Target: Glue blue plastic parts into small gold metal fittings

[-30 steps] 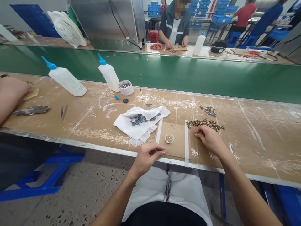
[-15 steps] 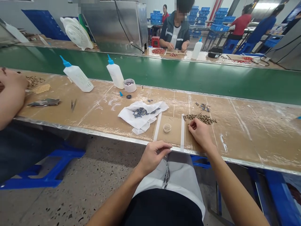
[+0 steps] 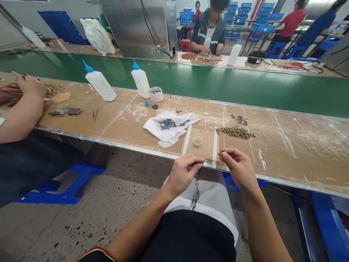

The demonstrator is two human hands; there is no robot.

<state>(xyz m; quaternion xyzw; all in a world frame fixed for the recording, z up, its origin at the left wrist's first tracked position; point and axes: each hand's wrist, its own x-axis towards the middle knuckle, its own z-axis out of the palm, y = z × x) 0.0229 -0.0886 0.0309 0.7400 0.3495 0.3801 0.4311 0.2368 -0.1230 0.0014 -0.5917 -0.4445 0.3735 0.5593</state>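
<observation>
My left hand point(image 3: 183, 174) hovers at the bench's front edge, fingers pinched on a thin dark pin-like piece. My right hand point(image 3: 237, 165) is beside it, thumb and finger pinched on a small brass part. A row of small brass parts point(image 3: 235, 132) lies just beyond my right hand. A small clear cup point(image 3: 197, 141) sits on the cardboard pad between two white tape strips. A white cloth point(image 3: 170, 126) with small blue parts on it lies left of the pad.
Two white squeeze bottles point(image 3: 99, 84) with blue tips and a tape roll point(image 3: 156, 94) stand near the green conveyor belt point(image 3: 245, 89). A co-worker's arm point(image 3: 23, 105) rests on the bench at left. Another person works across the belt. A white fan point(image 3: 97, 36) lies at back left.
My right hand left the brass row and drew back to the bench edge with a part pinched. My left hand stayed pinched near the edge. The view shifted.
</observation>
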